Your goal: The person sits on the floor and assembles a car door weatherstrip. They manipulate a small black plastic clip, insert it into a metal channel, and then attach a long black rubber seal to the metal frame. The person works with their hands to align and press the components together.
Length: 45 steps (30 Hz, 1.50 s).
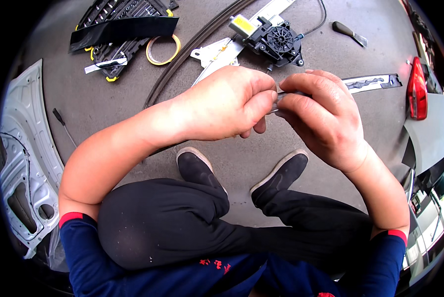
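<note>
My left hand (232, 101) and my right hand (326, 111) are close together in front of me, both with bent fingers. Between their fingertips is a narrow trim strip (373, 83), pinched from both sides. Its dark-edged, pale end with a wavy dark line runs out to the right, past my right hand. The fingers cover much of the strip's middle. Just beyond my hands lies a window regulator motor (280, 40) with a black round housing and a yellow label. A white metal bracket (217, 54) is beside it, partly behind my left hand.
A long curved dark rubber strip (182, 52) crosses the floor. Around it lie a tape roll (163, 63), an opened tool case (118, 52), a scraper (349, 33) and a screwdriver (58, 117). A bare metal car door (29, 123) stands left; a red tail light (418, 91) is at right.
</note>
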### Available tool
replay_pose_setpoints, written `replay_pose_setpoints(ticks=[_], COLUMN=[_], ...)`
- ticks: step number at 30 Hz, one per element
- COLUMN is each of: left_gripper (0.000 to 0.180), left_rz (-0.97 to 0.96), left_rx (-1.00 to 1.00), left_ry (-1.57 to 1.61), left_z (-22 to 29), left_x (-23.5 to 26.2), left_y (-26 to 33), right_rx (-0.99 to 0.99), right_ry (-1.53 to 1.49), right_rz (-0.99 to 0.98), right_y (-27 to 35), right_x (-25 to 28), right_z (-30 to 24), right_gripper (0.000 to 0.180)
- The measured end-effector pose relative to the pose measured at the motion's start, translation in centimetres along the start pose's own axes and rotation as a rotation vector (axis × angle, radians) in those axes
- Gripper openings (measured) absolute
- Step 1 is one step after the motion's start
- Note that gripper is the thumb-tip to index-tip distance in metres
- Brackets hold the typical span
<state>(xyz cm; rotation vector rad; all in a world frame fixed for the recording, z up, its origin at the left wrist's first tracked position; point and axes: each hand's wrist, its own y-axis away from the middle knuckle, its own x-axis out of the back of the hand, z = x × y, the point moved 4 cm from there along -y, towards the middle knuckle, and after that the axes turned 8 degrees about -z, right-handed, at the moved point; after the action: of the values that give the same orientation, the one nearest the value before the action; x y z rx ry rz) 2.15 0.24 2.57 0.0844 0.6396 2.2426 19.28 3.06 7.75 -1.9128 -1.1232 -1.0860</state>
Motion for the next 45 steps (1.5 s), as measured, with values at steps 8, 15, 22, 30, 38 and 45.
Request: replay_pose_setpoints(ticks=[8, 15, 22, 30, 38, 45], left_gripper=[0.032, 0.032, 0.037, 0.037, 0.025, 0.023], left_rz=[-0.076, -0.096, -0.125, -0.233, 0.185, 0.457], left_rx=[0.162, 0.148, 0.156, 0.266, 0.117, -0.036], left_ry=[0.364, 0.294, 0.323, -0.253, -0.983, -1.173], left_z=[-0.1, -0.2, -0.3, -3.0, -8.1, -10.1], left_x=[0.5, 0.5, 0.8, 4.1, 5.3, 8.7], left_y=[0.4, 0.5, 0.6, 2.7, 2.5, 1.4], right_rx=[-0.122, -0.061, -0.053, -0.46, -0.447, -0.472], right_ry=[-0.156, -0.074, -0.052, -0.402, -0.311, -0.179], right_rz=[0.002, -0.035, -0.075, -0.125, -0.165, -0.029], right_y=[-0.1, 0.1, -0.3, 2.2, 0.8, -1.0], right_x=[0.1, -0.3, -0.4, -3.3, -10.2, -13.3], right_z=[0.0, -0.2, -0.5, 1.1, 2.0, 3.9], right_gripper=[0.031, 0.026, 0.026, 0.037, 0.035, 0.036])
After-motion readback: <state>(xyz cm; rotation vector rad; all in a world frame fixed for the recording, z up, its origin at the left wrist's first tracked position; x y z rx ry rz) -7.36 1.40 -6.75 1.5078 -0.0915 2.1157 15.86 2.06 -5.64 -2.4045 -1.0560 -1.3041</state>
